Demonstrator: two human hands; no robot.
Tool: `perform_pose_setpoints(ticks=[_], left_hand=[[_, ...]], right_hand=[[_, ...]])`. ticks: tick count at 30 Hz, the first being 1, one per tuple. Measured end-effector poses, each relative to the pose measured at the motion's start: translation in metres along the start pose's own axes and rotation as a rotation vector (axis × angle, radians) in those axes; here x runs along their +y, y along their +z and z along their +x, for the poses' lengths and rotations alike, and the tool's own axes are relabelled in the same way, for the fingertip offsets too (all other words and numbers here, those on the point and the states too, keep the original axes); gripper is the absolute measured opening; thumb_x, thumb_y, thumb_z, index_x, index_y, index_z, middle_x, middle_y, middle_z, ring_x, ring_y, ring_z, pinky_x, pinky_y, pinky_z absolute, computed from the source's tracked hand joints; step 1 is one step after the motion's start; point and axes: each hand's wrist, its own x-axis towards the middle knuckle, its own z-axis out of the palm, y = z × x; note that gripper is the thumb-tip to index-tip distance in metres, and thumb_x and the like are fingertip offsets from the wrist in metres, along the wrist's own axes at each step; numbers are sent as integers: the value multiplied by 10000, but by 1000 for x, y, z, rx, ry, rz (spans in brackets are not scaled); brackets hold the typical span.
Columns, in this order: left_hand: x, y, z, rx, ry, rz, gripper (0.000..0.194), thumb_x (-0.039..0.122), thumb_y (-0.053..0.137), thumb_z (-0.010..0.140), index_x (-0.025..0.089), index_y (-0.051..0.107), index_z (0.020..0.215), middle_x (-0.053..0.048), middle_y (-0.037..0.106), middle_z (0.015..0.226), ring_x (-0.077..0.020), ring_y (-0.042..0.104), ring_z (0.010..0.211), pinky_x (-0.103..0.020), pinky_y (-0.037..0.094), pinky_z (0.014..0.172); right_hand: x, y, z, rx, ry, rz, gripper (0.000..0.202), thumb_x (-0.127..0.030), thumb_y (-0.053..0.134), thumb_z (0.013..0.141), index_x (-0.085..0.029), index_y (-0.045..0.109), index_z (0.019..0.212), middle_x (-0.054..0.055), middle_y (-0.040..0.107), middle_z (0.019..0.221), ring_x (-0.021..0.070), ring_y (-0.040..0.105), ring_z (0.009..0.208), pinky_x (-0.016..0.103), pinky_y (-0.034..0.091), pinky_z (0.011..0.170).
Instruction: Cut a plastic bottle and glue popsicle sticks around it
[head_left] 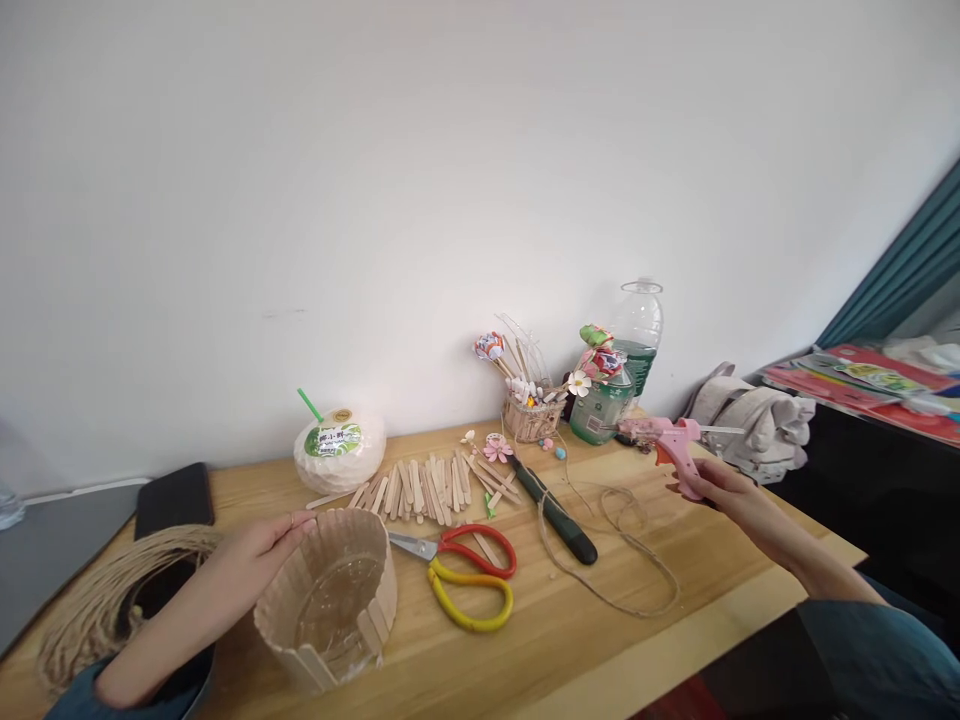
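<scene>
My left hand (274,545) grips the far left rim of a round container (382,590) lined with upright popsicle sticks. A gap in the stick wall shows clear plastic at the near right side. My right hand (716,485) is closed round the handle of a pink hot glue gun (679,450), held over the table's right end, nozzle pointing left; a glue stick juts from its back. Scissors (457,570) with one red and one yellow handle lie right of the container. Behind them is a spread of loose popsicle sticks (424,488).
A dark-handled tool (559,515) and loose twine (660,610) lie mid-table. At the back stand a wrapped coconut (341,450), a small stick basket (532,418) with flowers and a green bottle (600,410). A twine coil (82,620) and phone (175,498) are left.
</scene>
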Motion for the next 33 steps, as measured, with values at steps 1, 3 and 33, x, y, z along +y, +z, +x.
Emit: perform_pose_setpoints(ticks=[1, 3, 33], left_hand=[[1, 0, 0, 1, 2, 3, 424, 553, 498, 762, 258, 718, 973, -43, 722, 1010, -289, 646, 926, -359, 476, 884], [4, -1, -1, -8, -10, -4, 427, 556, 514, 747, 257, 717, 973, -47, 723, 1004, -292, 645, 928, -359, 480, 876], [3, -1, 0, -6, -89, 33, 515, 547, 446, 732, 186, 699, 998, -73, 687, 1097, -278, 609, 1049, -367, 407, 972]], right_hand=[[-1, 1, -2, -10, -2, 29, 362, -516, 693, 646, -224, 649, 854, 92, 676, 940, 285, 639, 922, 332, 489, 802], [-1, 1, -3, -16, -5, 82, 311, -470, 700, 671, -229, 651, 863, 96, 674, 951, 267, 645, 914, 309, 498, 767], [-2, 15, -6, 145, 14, 428, 281, -390, 793, 564, -244, 671, 770, 28, 673, 804, 193, 661, 792, 257, 537, 760]])
